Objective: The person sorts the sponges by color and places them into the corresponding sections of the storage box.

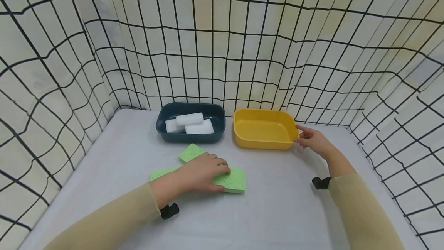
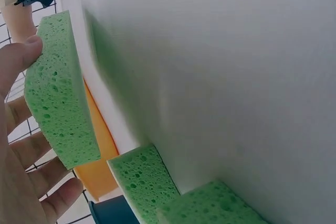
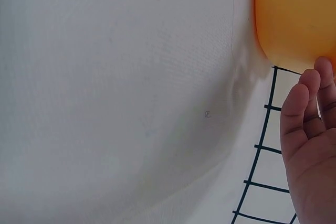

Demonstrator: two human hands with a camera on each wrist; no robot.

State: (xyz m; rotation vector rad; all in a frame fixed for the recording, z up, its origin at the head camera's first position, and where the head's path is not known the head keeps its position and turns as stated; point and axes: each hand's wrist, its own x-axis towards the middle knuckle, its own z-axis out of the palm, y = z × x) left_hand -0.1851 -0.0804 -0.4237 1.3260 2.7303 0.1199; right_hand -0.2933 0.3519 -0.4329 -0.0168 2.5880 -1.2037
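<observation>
Nearest to us are two beige sleeves, each with a small black wrist camera at its cuff. Just beyond the left cuff, our left hand grips a green sponge between thumb and fingers, tilted and raised off the white bench, where the left wrist view shows its shadow. Beside that hand, a second green sponge lies partly hidden by it, and a third green sponge sits slightly farther out.

Farther right, our right hand touches the right end of a yellow tray; we cannot tell whether its grip pinches the wall. To the left of that tray, just beside it, a dark blue tray holds three white blocks, one resting across two others. Behind both trays rises a black wire grid against a pale backing.
</observation>
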